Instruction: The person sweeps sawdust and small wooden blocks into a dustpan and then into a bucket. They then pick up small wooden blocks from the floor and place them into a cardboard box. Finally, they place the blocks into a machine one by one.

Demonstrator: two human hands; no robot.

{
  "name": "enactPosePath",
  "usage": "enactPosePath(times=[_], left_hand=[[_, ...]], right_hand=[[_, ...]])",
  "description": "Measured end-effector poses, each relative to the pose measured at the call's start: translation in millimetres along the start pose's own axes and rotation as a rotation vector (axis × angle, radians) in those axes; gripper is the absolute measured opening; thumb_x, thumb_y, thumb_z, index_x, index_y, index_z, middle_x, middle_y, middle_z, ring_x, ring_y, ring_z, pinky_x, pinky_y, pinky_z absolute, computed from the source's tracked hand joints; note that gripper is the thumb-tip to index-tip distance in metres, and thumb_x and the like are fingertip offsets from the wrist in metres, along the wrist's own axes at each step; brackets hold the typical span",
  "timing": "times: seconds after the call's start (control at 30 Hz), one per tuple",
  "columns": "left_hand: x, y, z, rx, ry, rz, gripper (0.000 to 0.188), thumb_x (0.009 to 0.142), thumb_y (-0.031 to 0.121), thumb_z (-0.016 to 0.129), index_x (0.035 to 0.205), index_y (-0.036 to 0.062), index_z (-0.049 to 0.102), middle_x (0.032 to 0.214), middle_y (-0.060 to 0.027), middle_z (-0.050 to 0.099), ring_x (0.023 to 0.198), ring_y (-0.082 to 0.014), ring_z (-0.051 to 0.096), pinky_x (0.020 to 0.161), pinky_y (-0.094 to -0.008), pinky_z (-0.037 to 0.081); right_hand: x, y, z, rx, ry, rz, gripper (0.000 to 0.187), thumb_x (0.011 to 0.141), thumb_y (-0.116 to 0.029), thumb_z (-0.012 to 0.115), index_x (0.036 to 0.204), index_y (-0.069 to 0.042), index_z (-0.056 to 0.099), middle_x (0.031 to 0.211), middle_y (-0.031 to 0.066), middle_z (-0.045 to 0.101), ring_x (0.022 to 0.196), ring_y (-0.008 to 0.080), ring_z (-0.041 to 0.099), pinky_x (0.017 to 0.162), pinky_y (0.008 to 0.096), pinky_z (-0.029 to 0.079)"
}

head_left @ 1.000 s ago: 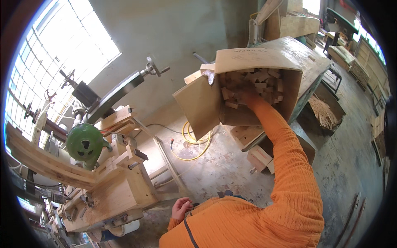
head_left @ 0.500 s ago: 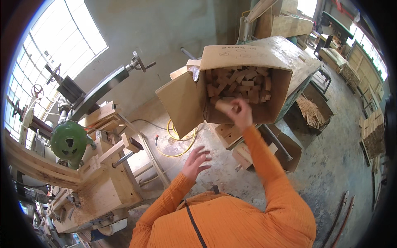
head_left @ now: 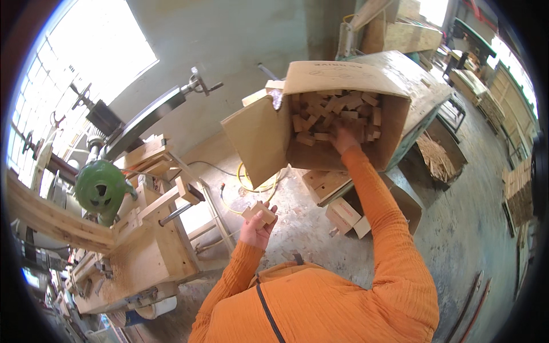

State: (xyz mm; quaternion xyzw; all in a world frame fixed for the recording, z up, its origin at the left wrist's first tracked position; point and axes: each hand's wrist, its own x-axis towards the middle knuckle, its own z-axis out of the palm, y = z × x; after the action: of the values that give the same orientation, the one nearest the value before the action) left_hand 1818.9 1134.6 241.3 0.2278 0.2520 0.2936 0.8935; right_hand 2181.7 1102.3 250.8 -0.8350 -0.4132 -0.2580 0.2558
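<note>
The cardboard box (head_left: 343, 114) lies tipped on its side at the edge of the counter (head_left: 412, 74), its open mouth full of small wooden blocks (head_left: 334, 114). The right hand (head_left: 343, 139) reaches into that mouth among the blocks — whether its fingers have closed I cannot tell. Below the box, the left hand (head_left: 256, 226) grips one wood block (head_left: 260, 212) in curled fingers. Such blocks look light, stiff and rough — best pinched across the flat sides.

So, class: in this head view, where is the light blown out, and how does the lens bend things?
Head view: the window at upper left is washed out to white; the fisheye rim is black and bows the plank; the left hand with its wooden block and the cardboard box stay fairly sharp.
</note>
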Motion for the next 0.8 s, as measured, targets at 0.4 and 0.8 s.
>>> enactPosePath(times=[0.4, 0.8], left_hand=[[-15.8, 6.5, -29.7, 0.101, -0.021, -0.016, 0.042, 0.077, 0.007, 0.06, 0.115, 0.0052, 0.043, 0.101, -0.0077, 0.055, 0.099, -0.0243, 0.055, 0.081, -0.0307, 0.048], [-29.0, 0.2, -21.3, 0.13, 0.025, 0.01, 0.04, 0.079, 0.007, 0.058, 0.115, 0.0036, 0.043, 0.111, -0.0106, 0.053, 0.105, -0.0253, 0.053, 0.083, -0.0321, 0.047]], right_hand=[[-2.9, -54.6, 11.7, 0.774, -0.101, 0.182, 0.023, 0.076, -0.016, 0.058, 0.097, -0.007, 0.056, 0.088, 0.0162, 0.061, 0.084, 0.0347, 0.058, 0.073, 0.0413, 0.047], [-12.9, -66.0, 21.6, 0.573, -0.33, 0.279, 0.036, 0.069, -0.014, 0.068, 0.102, -0.009, 0.055, 0.081, 0.0124, 0.059, 0.076, 0.0223, 0.059, 0.07, 0.0315, 0.047]])
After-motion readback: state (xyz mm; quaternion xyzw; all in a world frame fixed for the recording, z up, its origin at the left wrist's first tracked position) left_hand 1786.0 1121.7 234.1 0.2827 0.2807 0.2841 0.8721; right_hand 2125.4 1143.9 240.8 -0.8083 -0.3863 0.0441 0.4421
